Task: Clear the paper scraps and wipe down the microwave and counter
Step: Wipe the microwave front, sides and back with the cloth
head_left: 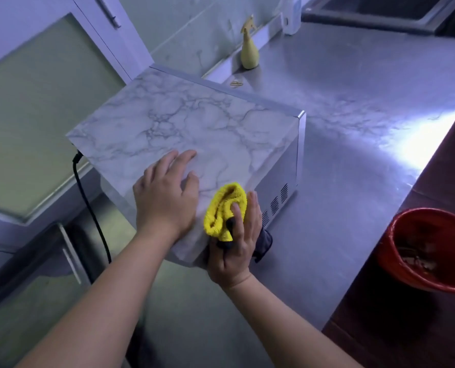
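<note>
The microwave (194, 123) stands on the steel counter (353, 128), its top covered in a grey-veined marble pattern. My left hand (167, 195) lies flat on the near part of that top, fingers spread. My right hand (238, 240) grips a bunched cloth (225, 208), yellow on one side and dark grey on the other, at the microwave's near right corner. Part of the dark side hangs down behind my fingers. No paper scraps show on the microwave top.
A red bin (431, 248) with scraps inside stands to the right, below the counter edge. A yellow spray bottle (249, 49) and a white bottle (291, 17) stand by the back wall. A black power cord (88, 203) runs down on the left. A sink (393, 9) lies at the far right.
</note>
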Motion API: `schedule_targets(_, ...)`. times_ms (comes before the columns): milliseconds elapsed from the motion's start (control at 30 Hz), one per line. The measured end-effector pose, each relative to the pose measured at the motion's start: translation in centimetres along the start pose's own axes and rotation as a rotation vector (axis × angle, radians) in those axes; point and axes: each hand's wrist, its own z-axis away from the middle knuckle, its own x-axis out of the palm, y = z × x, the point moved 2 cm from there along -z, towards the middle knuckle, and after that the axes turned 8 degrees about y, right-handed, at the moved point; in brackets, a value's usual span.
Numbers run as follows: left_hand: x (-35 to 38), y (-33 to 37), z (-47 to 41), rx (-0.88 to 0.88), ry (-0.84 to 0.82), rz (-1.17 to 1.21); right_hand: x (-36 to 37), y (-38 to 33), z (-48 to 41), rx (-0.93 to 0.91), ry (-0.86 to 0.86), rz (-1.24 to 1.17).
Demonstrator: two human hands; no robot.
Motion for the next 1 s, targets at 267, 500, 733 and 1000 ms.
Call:
schedule_targets(267,0.4,-0.2,0.2,-0.009,-0.004,-0.005,0.0,9.8,2.8,0.866,0.138,-0.078)
schedule_targets(500,0.1,-0.1,0.2,-0.013,-0.021,-0.012,-2.1,10.9,-1.2,1.426,0.238,-0.167)
schedule_targets(733,0.2,-0.1,0.2,-0.019,-0.019,0.002,-4.5,-3.2,-1.5,0.634,-0.035,-0.305)
schedule_targets(1000,0.3,-0.1,0.2,-0.018,-0.009,0.029,0.0,0.4,4.2,-0.16,-0.085,0.011)
